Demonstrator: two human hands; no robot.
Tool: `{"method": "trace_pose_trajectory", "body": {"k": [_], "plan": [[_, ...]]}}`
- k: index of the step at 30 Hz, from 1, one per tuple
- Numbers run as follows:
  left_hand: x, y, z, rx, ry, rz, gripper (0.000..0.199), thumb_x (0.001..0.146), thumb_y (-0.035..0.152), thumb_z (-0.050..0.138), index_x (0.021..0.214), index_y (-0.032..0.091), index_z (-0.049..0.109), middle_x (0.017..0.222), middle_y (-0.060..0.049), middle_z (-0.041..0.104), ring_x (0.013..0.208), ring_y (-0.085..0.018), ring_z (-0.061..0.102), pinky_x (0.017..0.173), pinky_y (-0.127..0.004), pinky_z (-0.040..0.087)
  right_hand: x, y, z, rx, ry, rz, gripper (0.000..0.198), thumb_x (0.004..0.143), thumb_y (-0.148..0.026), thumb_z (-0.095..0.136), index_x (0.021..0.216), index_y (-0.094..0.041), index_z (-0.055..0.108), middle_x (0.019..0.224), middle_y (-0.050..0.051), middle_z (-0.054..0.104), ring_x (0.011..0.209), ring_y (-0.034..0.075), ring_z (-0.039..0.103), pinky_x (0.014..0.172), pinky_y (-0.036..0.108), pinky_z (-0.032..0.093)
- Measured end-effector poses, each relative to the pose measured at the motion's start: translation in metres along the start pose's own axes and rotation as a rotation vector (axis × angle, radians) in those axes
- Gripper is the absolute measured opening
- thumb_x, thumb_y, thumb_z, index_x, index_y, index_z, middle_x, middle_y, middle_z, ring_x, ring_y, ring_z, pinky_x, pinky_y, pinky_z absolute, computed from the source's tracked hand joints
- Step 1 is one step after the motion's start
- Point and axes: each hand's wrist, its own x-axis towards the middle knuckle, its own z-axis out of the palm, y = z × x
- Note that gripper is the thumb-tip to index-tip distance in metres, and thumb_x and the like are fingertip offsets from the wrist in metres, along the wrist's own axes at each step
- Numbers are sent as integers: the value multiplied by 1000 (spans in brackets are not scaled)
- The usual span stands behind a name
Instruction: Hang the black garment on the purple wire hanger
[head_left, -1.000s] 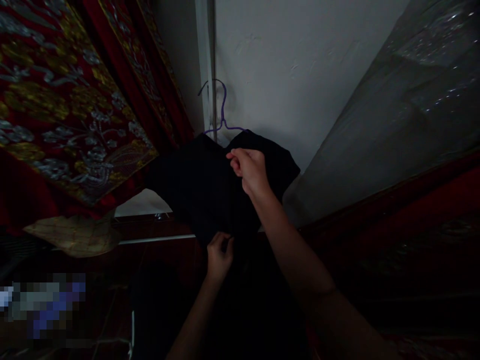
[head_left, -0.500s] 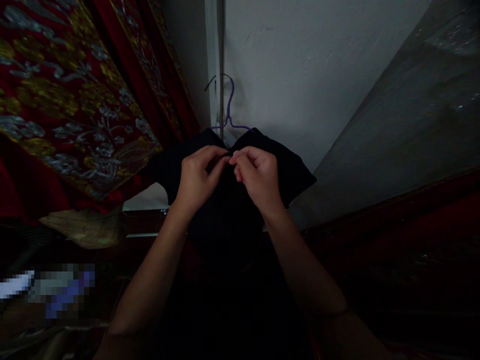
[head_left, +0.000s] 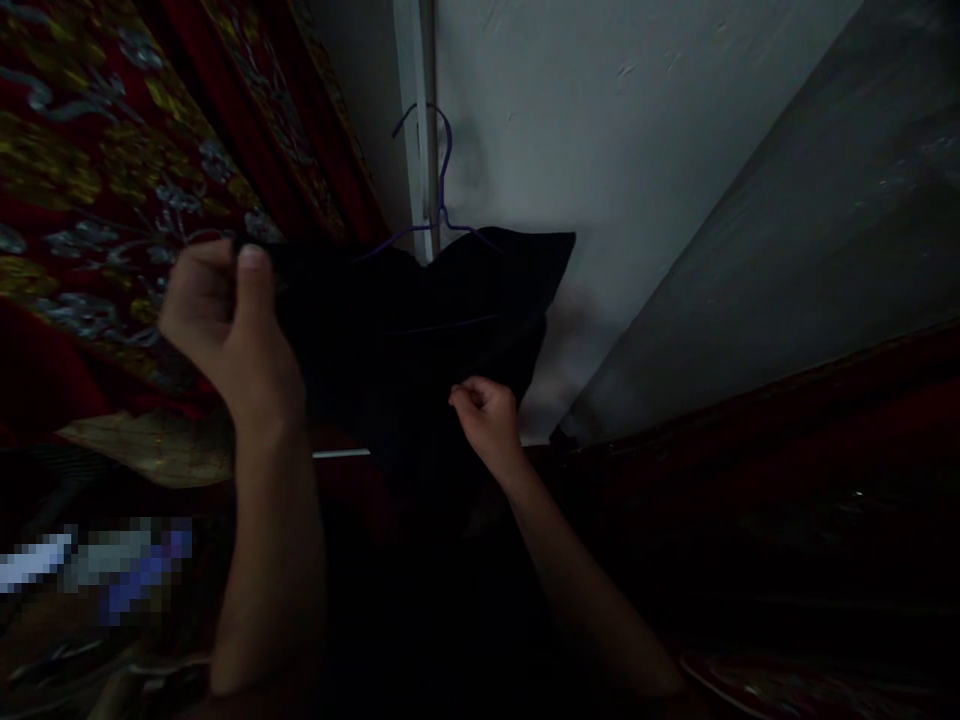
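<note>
A black garment (head_left: 420, 330) is hung on a purple wire hanger (head_left: 439, 190), whose hook is caught on a white vertical strip (head_left: 411, 110) against the white wall (head_left: 600, 130). Its left edge is pinched shut in the left hand (head_left: 225, 320), pulled outward toward the red embroidered cloth (head_left: 97, 170). Its lower right part is gripped in the closed right hand (head_left: 486, 415). A grey plastic-covered panel (head_left: 810, 230) is seen leaning at the right.

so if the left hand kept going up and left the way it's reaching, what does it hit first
Probably the red embroidered fabric hanging just beyond the left hand, which pinches the black garment; depth is unclear in this dim view.
</note>
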Motion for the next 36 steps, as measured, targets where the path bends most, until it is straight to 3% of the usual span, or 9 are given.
{"method": "trace_pose_trajectory", "body": {"k": [4,8,12,16,21,25,29,33,36], "plan": [[1,-41,-48,-263,46,-361,38,109,15,30,84,17,59,93,3,73,123,-19,63,85,-37,55,-33,6,10,79,-95,55,25,77,-35,56,56,-22,48,55,-4,45,53,11,42,52,26,29],[-46,-70,-69,-376,233,-793,50,105,11,15,98,16,65,93,-5,76,114,-15,68,98,-31,54,-62,10,15,225,-128,160,24,78,-37,56,60,-22,51,50,-6,38,47,9,34,48,25,23],[-122,-80,-77,-382,321,-959,29,102,23,40,95,17,68,87,-5,76,101,-15,72,92,-26,54,-78,27,-9,240,-50,199,21,77,-36,58,62,-21,57,48,-6,39,44,9,33,45,24,22],[-162,-67,-77,-433,256,-904,16,90,34,65,91,18,69,89,-1,75,90,-14,71,88,-25,53,-77,43,-42,138,-99,233,20,74,-36,59,60,-21,59,46,-5,44,43,11,37,45,24,26],[-161,-25,-54,-451,-10,-856,22,81,40,79,88,21,71,90,0,71,85,-14,67,79,-23,54,-74,41,-49,78,-109,142,32,88,-45,59,68,-21,63,55,-1,53,54,14,49,55,27,38],[-173,10,-34,-223,-329,-743,17,86,37,76,88,20,74,92,-3,71,88,-18,67,81,-27,54,-79,25,-39,171,-209,53,31,93,-50,58,92,-23,71,90,6,72,89,22,66,83,33,51],[-174,27,-23,-86,-518,-494,8,91,28,70,93,22,76,102,-6,70,105,-23,67,94,-34,53,-79,5,-24,374,-401,64,39,83,-40,71,120,-28,67,122,5,71,119,25,63,103,35,48],[-158,24,-26,70,-466,-315,12,95,31,64,97,22,72,104,-6,66,106,-23,64,96,-36,52,-58,-19,-19,267,-590,11,27,84,-24,60,109,-24,71,105,2,73,102,22,66,94,33,50],[-154,11,-37,22,-592,-436,27,99,41,55,117,24,65,113,-7,67,109,-23,64,98,-35,53,-29,-39,-26,105,-666,-67,15,80,-22,56,84,-20,70,79,0,68,76,19,61,70,28,49]]}}
